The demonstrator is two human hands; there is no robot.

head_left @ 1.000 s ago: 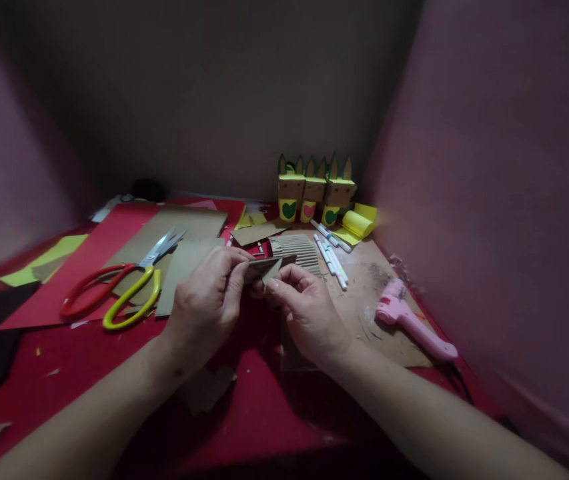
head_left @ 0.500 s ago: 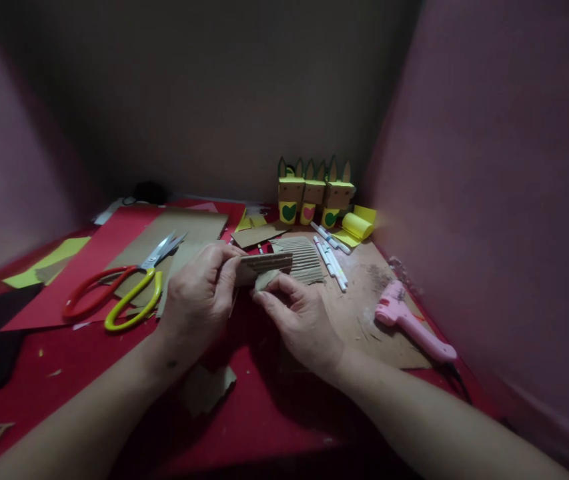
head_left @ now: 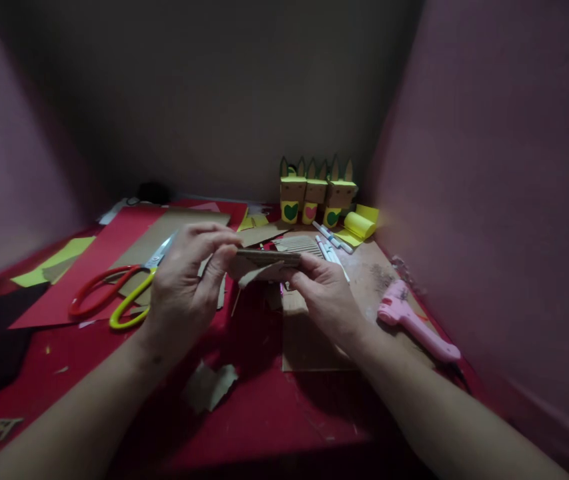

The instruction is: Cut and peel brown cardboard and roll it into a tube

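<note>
Between both hands, raised over the red table, is a small piece of cardboard (head_left: 269, 256) seen nearly edge-on, with a torn paper layer hanging from its near side. My left hand (head_left: 189, 280) pinches its left end between thumb and fingers. At the right end, the thumb and fingers of my right hand (head_left: 327, 297) close on it. Just behind the cardboard lies a ribbed corrugated sheet (head_left: 300, 247), partly covered by it. Large scissors (head_left: 131, 300) with one red and one yellow handle lie left of my left hand, their blades partly hidden.
A pink glue gun (head_left: 417, 323) rests at the right on a brown board (head_left: 314, 347). Several white markers (head_left: 331, 245) lie behind my right hand. Box-headed paper figures (head_left: 317, 200) stand at the back beside curled yellow paper (head_left: 361, 225). A torn scrap (head_left: 210, 387) lies in front.
My right hand has moved from the loose paper layer to the cardboard's right end. The cardboard has turned more level and the torn layer now hangs free.
</note>
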